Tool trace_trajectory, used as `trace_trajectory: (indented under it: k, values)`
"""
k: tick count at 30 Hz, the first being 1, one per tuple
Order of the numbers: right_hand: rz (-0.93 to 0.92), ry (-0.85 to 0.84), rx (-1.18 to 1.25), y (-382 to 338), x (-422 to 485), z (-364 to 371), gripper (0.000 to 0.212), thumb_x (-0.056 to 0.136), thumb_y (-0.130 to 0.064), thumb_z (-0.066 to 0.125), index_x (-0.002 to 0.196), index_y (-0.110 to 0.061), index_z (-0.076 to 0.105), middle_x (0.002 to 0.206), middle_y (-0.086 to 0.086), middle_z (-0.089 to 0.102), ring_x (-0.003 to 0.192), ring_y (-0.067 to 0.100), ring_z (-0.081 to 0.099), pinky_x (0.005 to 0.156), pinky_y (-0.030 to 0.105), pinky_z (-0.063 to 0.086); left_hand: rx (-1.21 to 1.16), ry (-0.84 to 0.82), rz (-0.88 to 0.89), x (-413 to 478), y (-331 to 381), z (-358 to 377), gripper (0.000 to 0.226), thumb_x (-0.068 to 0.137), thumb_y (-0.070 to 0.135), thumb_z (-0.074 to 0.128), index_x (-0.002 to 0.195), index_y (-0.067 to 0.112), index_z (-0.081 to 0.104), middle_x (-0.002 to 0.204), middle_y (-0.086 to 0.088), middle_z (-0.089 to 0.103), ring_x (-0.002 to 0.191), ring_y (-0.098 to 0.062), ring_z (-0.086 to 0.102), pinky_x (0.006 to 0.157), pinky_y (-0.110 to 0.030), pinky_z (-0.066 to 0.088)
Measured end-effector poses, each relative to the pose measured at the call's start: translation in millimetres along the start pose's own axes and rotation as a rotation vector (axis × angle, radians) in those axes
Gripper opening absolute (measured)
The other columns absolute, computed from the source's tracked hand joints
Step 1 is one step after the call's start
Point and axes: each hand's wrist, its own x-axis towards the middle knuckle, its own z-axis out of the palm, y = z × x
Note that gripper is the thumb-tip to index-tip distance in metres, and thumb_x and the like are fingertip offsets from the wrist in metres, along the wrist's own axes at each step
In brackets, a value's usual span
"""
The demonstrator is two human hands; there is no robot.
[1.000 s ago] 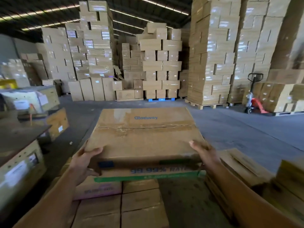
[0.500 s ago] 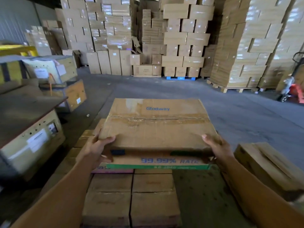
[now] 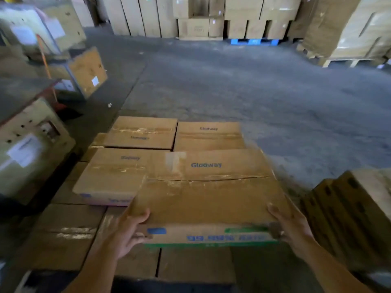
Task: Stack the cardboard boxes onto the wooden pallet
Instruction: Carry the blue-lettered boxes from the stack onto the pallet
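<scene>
I hold a flat cardboard box [image 3: 209, 193] printed "Glodway" in front of me. My left hand [image 3: 129, 233] grips its near left corner and my right hand [image 3: 289, 227] grips its near right corner. Below and beyond it lies a stack of like boxes: three upper-layer boxes, far left [image 3: 141, 132], far right [image 3: 208, 136] and near left [image 3: 110, 176]. A lower layer of boxes [image 3: 63, 235] shows under them. The held box hovers over the near right spot of the upper layer. The wooden pallet itself is hidden under the boxes.
More stacked boxes [image 3: 347, 210] stand close at my right. Crates and a cabinet [image 3: 31, 144] crowd the left side. Grey concrete floor [image 3: 254, 85] stretches ahead to tall box stacks, a blue pallet [image 3: 254, 41] and a wooden pallet [image 3: 347, 61] at the back.
My view has tilted down and I have come closer to the stack. The held box has dropped lower over the stacked boxes; both hands keep the same grip.
</scene>
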Motion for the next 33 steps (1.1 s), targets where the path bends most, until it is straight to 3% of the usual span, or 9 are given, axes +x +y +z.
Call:
trace_trajectory:
  k: [3,6,9,13,17,20,24,27,33]
  values:
    - [0.095,0.015,-0.030,31,38,10,0.041,0.069,-0.055,0.075,0.101,-0.068,0.053,0.119,-0.001,0.064,0.108,0.034,0.063,0.085,0.062,0.056,0.020,0.013,-0.115,41,-17,3,0.061,0.081,0.016,0.076,0.136,0.023,0.048,0.126,-0.013,0.064,0.106,-0.042,0.066,0.083,-0.058,0.055]
    - [0.189,0.070,-0.004,63,71,18,0.071,0.070,-0.045,0.082,0.133,-0.051,0.050,0.130,0.005,0.060,0.111,0.038,0.063,0.089,0.061,0.055,0.048,0.002,-0.176,88,-27,1,0.058,0.083,0.012,0.075,0.136,0.015,0.051,0.121,-0.011,0.066,0.103,-0.035,0.067,0.096,-0.060,0.050]
    - [0.258,0.057,0.017,83,103,21,0.089,0.063,-0.045,0.083,0.144,-0.036,0.046,0.135,0.008,0.059,0.112,0.037,0.064,0.088,0.057,0.057,0.081,-0.011,-0.182,129,-25,9,0.060,0.087,0.010,0.072,0.141,0.020,0.047,0.119,-0.004,0.065,0.104,-0.028,0.065,0.099,-0.060,0.048]
    - [0.242,0.086,0.040,93,132,27,0.070,0.069,-0.044,0.080,0.132,-0.045,0.051,0.124,0.000,0.063,0.101,0.028,0.067,0.072,0.043,0.060,0.106,-0.039,-0.151,170,-23,23,0.067,0.089,0.006,0.068,0.143,0.037,0.044,0.117,0.001,0.066,0.102,-0.026,0.065,0.092,-0.058,0.051]
    - [0.193,0.105,0.033,97,173,39,0.052,0.088,-0.033,0.075,0.134,-0.039,0.053,0.127,0.002,0.065,0.110,0.032,0.065,0.090,0.058,0.055,0.134,-0.004,-0.080,208,-25,33,0.072,0.089,0.006,0.068,0.143,0.046,0.045,0.117,0.006,0.067,0.084,-0.020,0.071,0.073,-0.046,0.058]
    - [0.191,0.105,0.038,97,205,52,0.046,0.088,-0.031,0.075,0.128,-0.040,0.054,0.122,-0.003,0.065,0.112,0.030,0.063,0.089,0.055,0.056,0.174,0.076,-0.005,236,-24,43,0.071,0.089,0.007,0.069,0.145,0.044,0.044,0.121,0.002,0.066,0.064,-0.015,0.069,0.066,-0.039,0.058]
    - [0.188,0.096,0.025,107,243,66,0.045,0.089,-0.029,0.073,0.129,-0.038,0.053,0.120,-0.005,0.063,0.114,0.029,0.061,0.092,0.059,0.053,0.192,0.171,0.067,269,-30,54,0.070,0.089,0.007,0.070,0.147,0.037,0.045,0.137,-0.001,0.060,0.089,-0.023,0.069,0.076,-0.044,0.058]
    - [0.185,0.090,0.022,117,266,76,0.042,0.091,-0.027,0.073,0.127,-0.034,0.054,0.114,-0.009,0.064,0.111,0.027,0.062,0.094,0.062,0.052,0.223,0.273,0.097,286,-39,59,0.072,0.088,0.009,0.073,0.148,0.035,0.044,0.144,0.003,0.055,0.103,-0.025,0.067,0.075,-0.043,0.060]
    - [0.177,0.114,0.007,143,294,90,0.052,0.091,-0.027,0.072,0.139,-0.028,0.051,0.115,-0.011,0.065,0.104,0.018,0.064,0.087,0.052,0.056,0.293,0.397,0.160,316,-59,65,0.075,0.080,0.013,0.082,0.146,0.023,0.048,0.143,0.000,0.056,0.117,-0.020,0.063,0.097,-0.048,0.054]
